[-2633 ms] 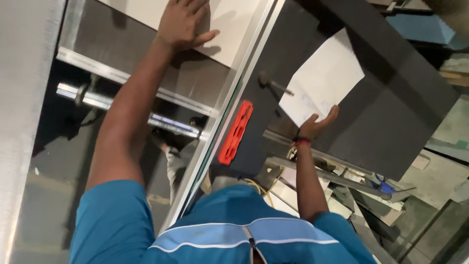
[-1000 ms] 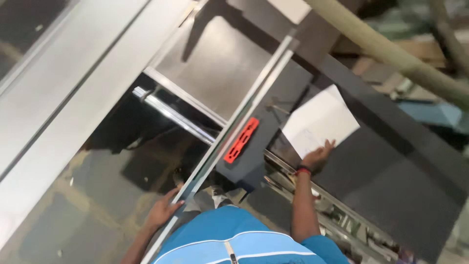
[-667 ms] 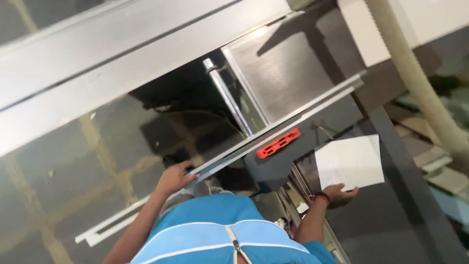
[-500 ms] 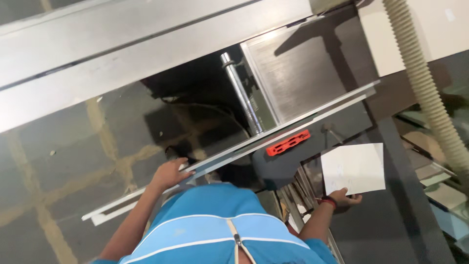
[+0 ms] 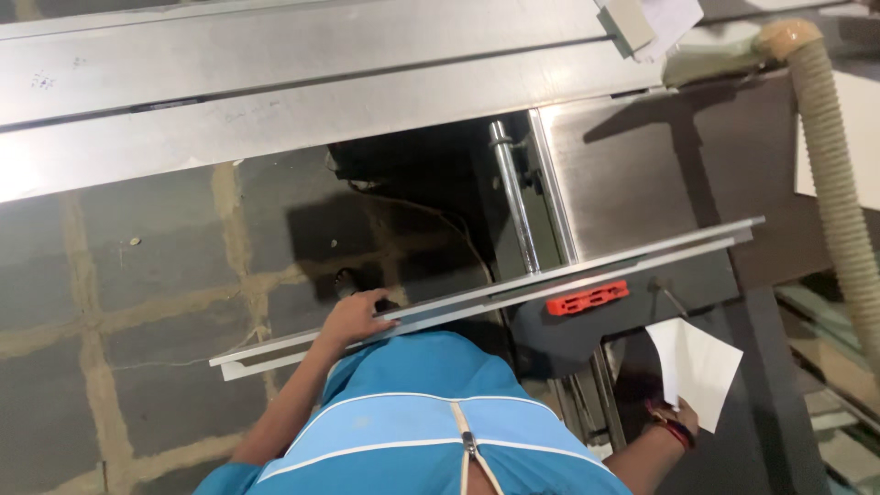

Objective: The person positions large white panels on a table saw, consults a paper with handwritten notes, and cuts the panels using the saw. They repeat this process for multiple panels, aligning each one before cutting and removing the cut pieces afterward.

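From the head camera, looking straight down past a blue shirt point(image 5: 431, 412) with white stripes, the left hand point(image 5: 353, 316) rests on a long silvery metal rail point(image 5: 513, 289) that runs slantwise across the view; its fingers lie close together, curled over the rail's near edge. A small dark knob point(image 5: 346, 281) sits just beside this hand on the rail's far side.

The right hand point(image 5: 683, 420) is low at the right, beside the body, with a dark band at the wrist. It holds a white sheet point(image 5: 697, 367) by its lower corner; the fingers are mostly hidden behind the sheet, so how they pinch it cannot be told. The sheet stands up from the hand, plain white with no visible marking.

An orange-red rectangular plastic tag point(image 5: 587, 298) with slots sits just under the rail, near the sheet. Beyond it lies a grey steel machine table point(image 5: 623, 183) with a shiny round bar point(image 5: 513, 197) along its left side. A ribbed beige hose point(image 5: 839, 174) drops down the right edge. The floor point(image 5: 137, 275) is dark tile with pale joints.
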